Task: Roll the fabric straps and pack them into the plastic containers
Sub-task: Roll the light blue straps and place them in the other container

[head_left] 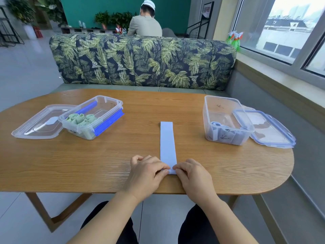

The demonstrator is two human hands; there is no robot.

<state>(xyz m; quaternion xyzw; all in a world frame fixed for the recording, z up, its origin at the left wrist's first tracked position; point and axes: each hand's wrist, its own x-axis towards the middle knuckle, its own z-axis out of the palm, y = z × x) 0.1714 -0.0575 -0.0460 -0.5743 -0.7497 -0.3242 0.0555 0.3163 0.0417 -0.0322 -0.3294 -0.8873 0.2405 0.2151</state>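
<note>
Behind everything, sofa (140, 60), no part in the work.

In front of it, table (88, 164): broad, with room in the middle to lay a strap out full length before rolling.

At far left, left box (117, 103), open, partly filled with green rolls (82, 118) packed side by side at its near end. Left lid (37, 124) flat beside it and touching, likely kept off for quick drops.

At far right, right box (223, 110), also open, with blue rolls (225, 135) low at its near end and space above and behind them. Right lid (274, 131) tucked against its right side, out of the way.

Boxes well apart, apparently one per colour, leaving the centre as the work area.

Between them, strap (167, 140): pale blue, flat, straight, running away from the near edge, not yet in any box. By colour, probably bound for the right box.

At its near end, left hand (146, 173) and right hand (193, 175), fingers curled, thumb and forefinger tips closed on the strap's two near corners, nearly meeting over it. Placed so as to turn the end over evenly, probably the very start of the roll.
</note>
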